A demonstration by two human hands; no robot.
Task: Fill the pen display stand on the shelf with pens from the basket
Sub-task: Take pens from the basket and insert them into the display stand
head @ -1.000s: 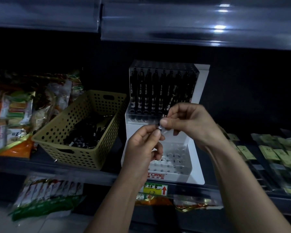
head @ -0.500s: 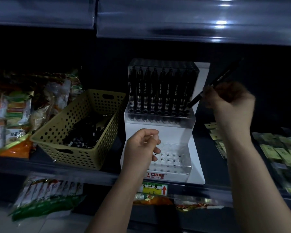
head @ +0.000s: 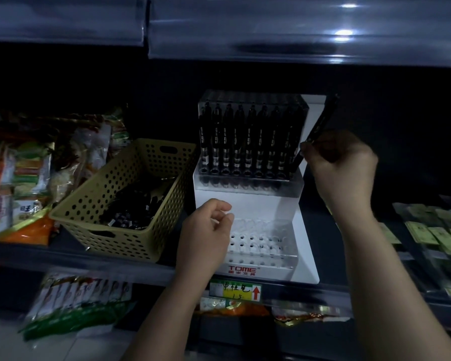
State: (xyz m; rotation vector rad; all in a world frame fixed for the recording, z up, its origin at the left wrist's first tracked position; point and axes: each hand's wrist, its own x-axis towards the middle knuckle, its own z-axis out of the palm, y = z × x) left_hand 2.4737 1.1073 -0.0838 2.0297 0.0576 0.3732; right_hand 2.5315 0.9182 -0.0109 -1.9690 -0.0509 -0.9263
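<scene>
Scene dim overall. Light from above: bright glare spots on glossy upper shelf strip (head: 344,35), right of centre. Shelf back black, no detail. White pen display stand (head: 245,204) is brightest surface, centre. Right hand (head: 341,168) and pen (head: 320,123) in its grip smeared by motion blur. Packets (head: 427,230) at right edge soft, stretched by wide-angle distortion. Snack bags (head: 18,178) at left murky, grainy.

We read red "TOME" on the stand's (head: 258,204) front base. Below it, a tag (head: 236,291) bears handwritten "中性笔" and a red arrow (head: 256,293). Snack packs (head: 0,204) at left show "仙贝".
</scene>
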